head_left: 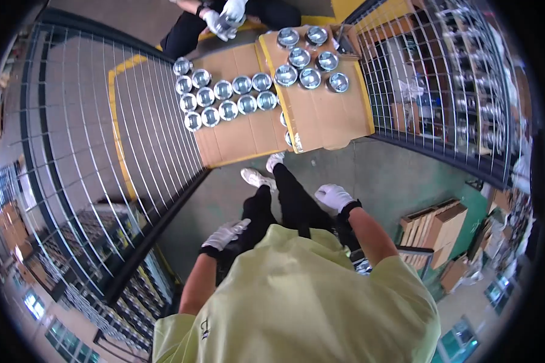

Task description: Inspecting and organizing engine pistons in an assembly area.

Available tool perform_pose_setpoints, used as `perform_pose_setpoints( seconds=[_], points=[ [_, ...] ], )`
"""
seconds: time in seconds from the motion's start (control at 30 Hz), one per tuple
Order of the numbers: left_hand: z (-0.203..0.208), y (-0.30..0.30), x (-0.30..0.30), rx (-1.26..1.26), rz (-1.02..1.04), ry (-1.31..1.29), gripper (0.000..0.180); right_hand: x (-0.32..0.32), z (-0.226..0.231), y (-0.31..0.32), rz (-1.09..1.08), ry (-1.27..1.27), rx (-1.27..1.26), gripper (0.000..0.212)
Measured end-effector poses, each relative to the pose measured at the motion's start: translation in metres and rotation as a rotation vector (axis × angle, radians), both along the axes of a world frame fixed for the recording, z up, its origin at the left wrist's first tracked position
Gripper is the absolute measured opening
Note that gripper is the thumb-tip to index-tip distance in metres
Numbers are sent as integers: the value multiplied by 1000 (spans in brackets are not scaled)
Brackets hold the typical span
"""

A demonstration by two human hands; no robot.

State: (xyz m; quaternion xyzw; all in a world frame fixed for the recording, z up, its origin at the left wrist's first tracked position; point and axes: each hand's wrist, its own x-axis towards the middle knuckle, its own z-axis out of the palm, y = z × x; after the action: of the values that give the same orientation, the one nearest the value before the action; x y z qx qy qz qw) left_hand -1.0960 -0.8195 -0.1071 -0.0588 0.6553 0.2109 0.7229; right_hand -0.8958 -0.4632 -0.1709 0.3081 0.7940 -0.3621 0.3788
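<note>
i seem between handlings: my left hand (225, 235) at ten, fingers loosely straight; right hand (335, 197) at one, curled, whether empty i cannot tell. metal cylinders (228, 110) sit on cardboard (330, 118) at twelve; touching one calls for reaching forward.

Yellow painted floor line (130, 63), upper left; pale slatted wooden crate (443, 228), right, below centre; bluish paned window (458, 340), lower right.
</note>
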Motion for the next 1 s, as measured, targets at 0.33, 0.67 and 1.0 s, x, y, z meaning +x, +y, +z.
perform_pose_setpoints(
  seconds=[0.33,0.67,1.0],
  points=[
    [122,41,-7,-11,-20,193,38,-60,103,6,-58,154,-531,53],
    [51,21,-58,-3,-283,524,23,-40,95,-30,-285,311,-77,34],
    [63,61,-102,470,-181,763,40,131,-26,-38,-1347,-311,9,29]
  ],
)
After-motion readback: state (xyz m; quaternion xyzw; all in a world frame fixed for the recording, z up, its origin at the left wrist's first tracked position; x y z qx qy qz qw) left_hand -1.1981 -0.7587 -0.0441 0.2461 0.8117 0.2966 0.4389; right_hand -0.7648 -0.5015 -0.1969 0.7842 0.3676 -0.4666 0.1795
